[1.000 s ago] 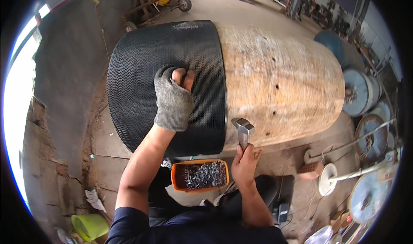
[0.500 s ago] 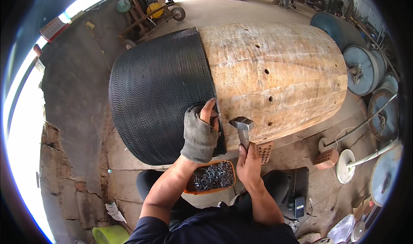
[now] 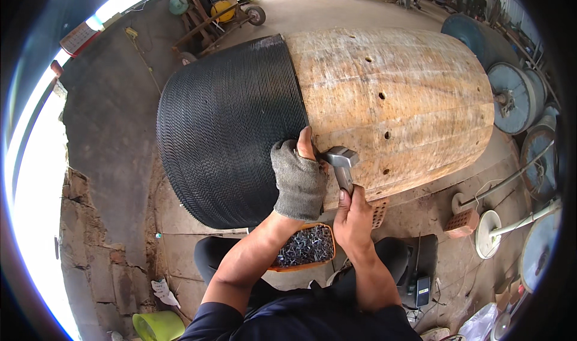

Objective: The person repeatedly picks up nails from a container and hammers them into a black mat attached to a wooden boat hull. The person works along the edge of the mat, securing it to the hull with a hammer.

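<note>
A large barrel-shaped wooden drum lies on its side before me, its left part covered by tightly packed black ridged bands. At the border between black and wood is my left hand, in a grey fingerless glove. Its fingers are curled with the thumb raised; whatever they pinch is hidden. My right hand grips a hammer by the handle, the steel head close beside the left thumb over the bare wood. Below my wrists, between my knees, an orange-rimmed bin holds many small dark nails.
Perforated bricks stand on the floor to the right, near several large metal-ended rollers. A phone-like device lies by my right knee. A lime-green bucket is at lower left; a wheeled cart stands behind the drum.
My left hand has shifted right along the border of the black bands. The hammer head has moved up and nearer to the left thumb. The whole view has shifted slightly.
</note>
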A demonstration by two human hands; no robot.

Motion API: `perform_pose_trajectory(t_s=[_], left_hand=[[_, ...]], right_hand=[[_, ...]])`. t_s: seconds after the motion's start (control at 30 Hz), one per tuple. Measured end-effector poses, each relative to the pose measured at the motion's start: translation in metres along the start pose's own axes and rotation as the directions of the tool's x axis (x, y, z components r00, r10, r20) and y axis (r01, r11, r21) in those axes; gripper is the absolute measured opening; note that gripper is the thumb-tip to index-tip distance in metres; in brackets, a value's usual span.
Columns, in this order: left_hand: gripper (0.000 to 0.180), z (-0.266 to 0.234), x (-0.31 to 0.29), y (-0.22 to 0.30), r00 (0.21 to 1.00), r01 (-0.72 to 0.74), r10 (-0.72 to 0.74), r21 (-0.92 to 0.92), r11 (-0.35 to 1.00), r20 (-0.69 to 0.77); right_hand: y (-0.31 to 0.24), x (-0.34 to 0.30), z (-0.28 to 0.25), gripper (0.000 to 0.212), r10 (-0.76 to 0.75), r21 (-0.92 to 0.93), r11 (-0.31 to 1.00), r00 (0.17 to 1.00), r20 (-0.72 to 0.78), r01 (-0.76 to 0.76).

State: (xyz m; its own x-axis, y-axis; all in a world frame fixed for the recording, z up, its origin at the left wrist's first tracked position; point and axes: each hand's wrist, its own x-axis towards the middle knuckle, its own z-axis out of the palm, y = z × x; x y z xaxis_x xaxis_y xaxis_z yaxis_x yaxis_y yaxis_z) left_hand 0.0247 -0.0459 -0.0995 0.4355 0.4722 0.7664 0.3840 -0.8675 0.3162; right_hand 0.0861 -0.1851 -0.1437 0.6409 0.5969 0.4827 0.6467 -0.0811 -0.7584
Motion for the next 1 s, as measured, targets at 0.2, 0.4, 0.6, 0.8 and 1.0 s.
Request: perform_pose_trajectory(t_s=[0.2, 0.4, 0.6, 0.8, 1.0], left_hand=[[0.088, 0.002, 0.000, 0.001, 0.999, -0.031, 0.033, 0.137, 0.990, -0.015], [0.084, -0.042, -0.053, 0.021, 0.990, -0.128, 0.126, 0.033, 0.991, 0.068], [0.018, -0.038, -0.159, 0.006, 0.830, -0.126, 0.178, -0.132, 0.983, 0.528], [0.020, -0.034, -0.179, 0.001, 0.664, -0.079, 0.121, -0.092, 0.993, 0.738], [0.019, -0.022, -0.175, 0.005, 0.570, -0.184, 0.102, 0.006, 0.983, 0.815]], right_hand=[[-0.006, 0.001, -0.006, 0.021, 0.015, -0.132, 0.991, 0.999, 0.051, -0.009], [-0.002, -0.005, -0.014, 0.022, -0.144, 0.065, 0.985, 0.971, -0.192, 0.160], [0.001, -0.006, -0.011, 0.027, -0.129, 0.114, 0.984, 0.990, -0.064, 0.136], [-0.015, 0.016, -0.002, 0.020, -0.037, -0.171, 0.984, 0.997, 0.074, 0.049], [-0.031, 0.007, -0.016, 0.042, -0.245, 0.382, 0.834, 0.888, -0.390, 0.398]])
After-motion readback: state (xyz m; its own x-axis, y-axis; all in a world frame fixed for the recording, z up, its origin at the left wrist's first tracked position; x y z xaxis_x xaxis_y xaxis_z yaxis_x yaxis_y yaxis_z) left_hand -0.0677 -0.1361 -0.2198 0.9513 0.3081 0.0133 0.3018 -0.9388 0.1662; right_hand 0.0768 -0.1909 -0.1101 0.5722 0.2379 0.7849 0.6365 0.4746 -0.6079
